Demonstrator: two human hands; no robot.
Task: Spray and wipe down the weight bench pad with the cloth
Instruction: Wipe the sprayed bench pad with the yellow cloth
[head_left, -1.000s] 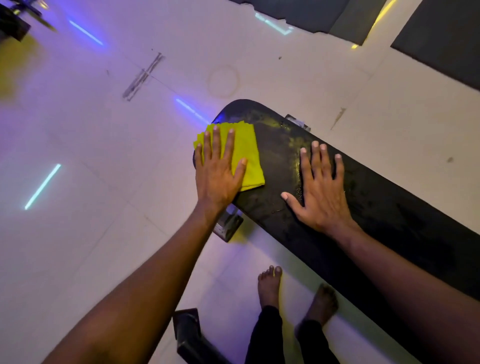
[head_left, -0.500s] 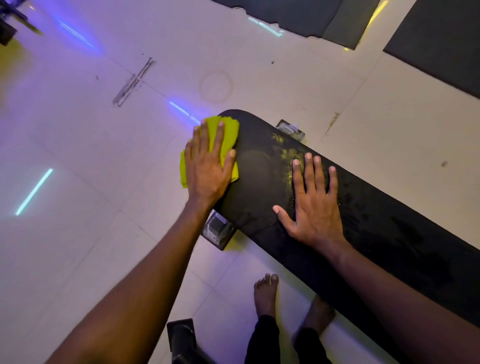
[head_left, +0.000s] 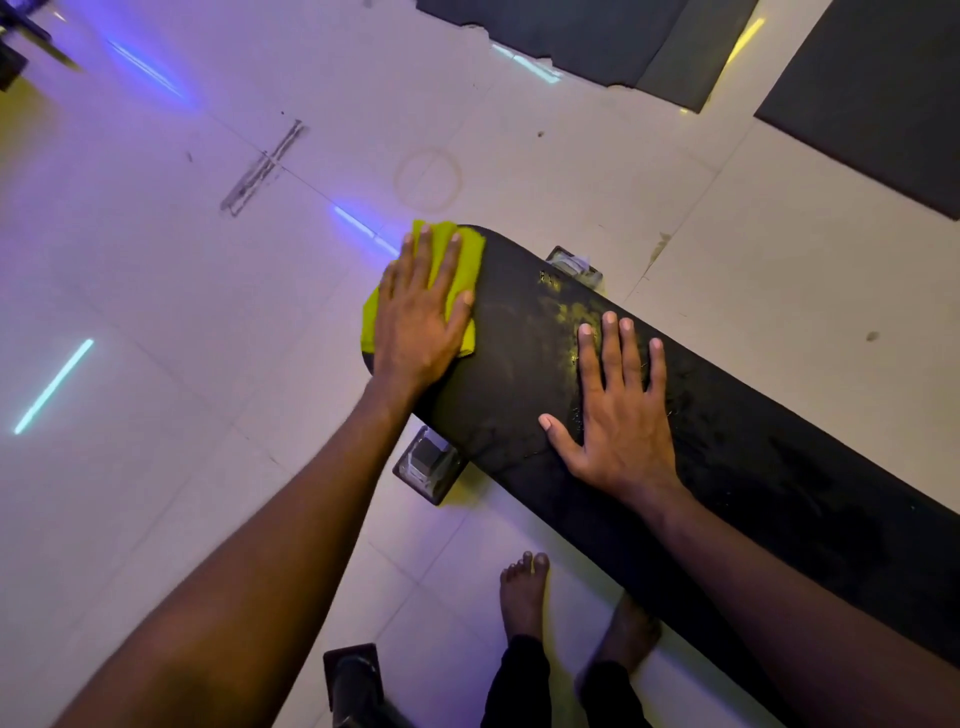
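Note:
A long black bench pad runs from the middle of the view down to the lower right, its surface wet and streaked. My left hand lies flat on a yellow-green cloth, pressing it onto the pad's rounded far-left end, where the cloth hangs partly over the edge. My right hand rests flat on the pad with fingers spread, holding nothing. No spray bottle is in view.
Pale floor tiles with coloured light reflections surround the bench. A metal bench foot shows under the pad's near side, another at the far side. My bare feet stand near the pad. Dark mats lie at the top right.
My left hand has slid the cloth leftward across the pad's end to its outer edge, the cloth bunching under the palm. My right hand has stayed planted on the pad.

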